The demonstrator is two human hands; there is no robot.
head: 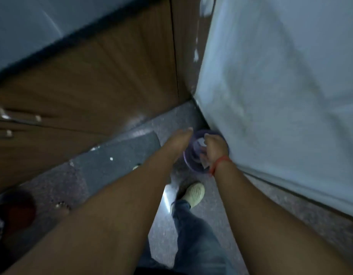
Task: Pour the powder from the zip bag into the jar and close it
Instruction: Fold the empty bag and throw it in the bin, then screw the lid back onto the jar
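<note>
Head view, near to far: my two bare forearms reach forward and down over my jeans leg and pale shoe (193,193) on the speckled grey floor (191,225). My right hand (215,147), wrist tied with a red thread, curls its fingers round the near rim of the translucent purple plastic jar (191,155); a scrap of clear film at its fingers may be the zip bag, too blurred to confirm. My left hand (179,141) lies with straight fingers against the jar's left side, gripping nothing I can see. The jar's mouth appears to face me, its axis running away. White wall (281,96) crowds the right; the dark mat (120,155) side is roomier.
</note>
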